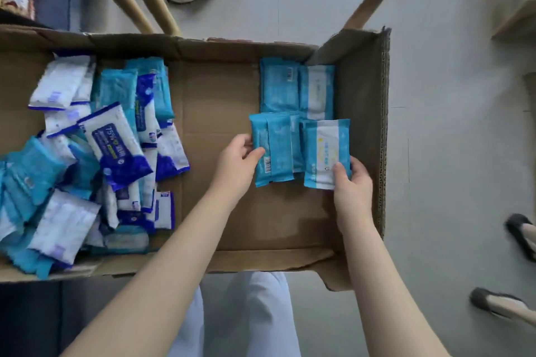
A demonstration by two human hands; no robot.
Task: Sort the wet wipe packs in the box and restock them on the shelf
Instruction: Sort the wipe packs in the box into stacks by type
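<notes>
**Lining up two teal packs at the box's right end**

Pinching a back-up teal pack [272, 148] by its left edge with the left hand [237, 162], thumb over the face near the barcode, fingers curled behind. Gripping a front-up teal pack [324, 151] at its near right corner with the right hand [352, 180], thumb on top. Running both long axes straight away from the body, parallel and side by side, with a third teal pack [295, 142] in the gap beneath.

Held just nearer than the sorted pair [298, 87] lying flat in the far right corner, on the same heading. Probably needing only a short set-down to start a second row, calling for no turn. Perhaps worth flipping the back-up one to match faces. Equally close for either hand, each on its own side.

Underneath, bare cardboard floor [220, 95]: flat, creased, likely slick under film wrap. Hemmed on the right by the box wall [362, 90], close beside the right knuckles. Open floor to the left as far as the unsorted pile [101, 153] of blue, white and teal packs. No shelf anywhere in view.
</notes>
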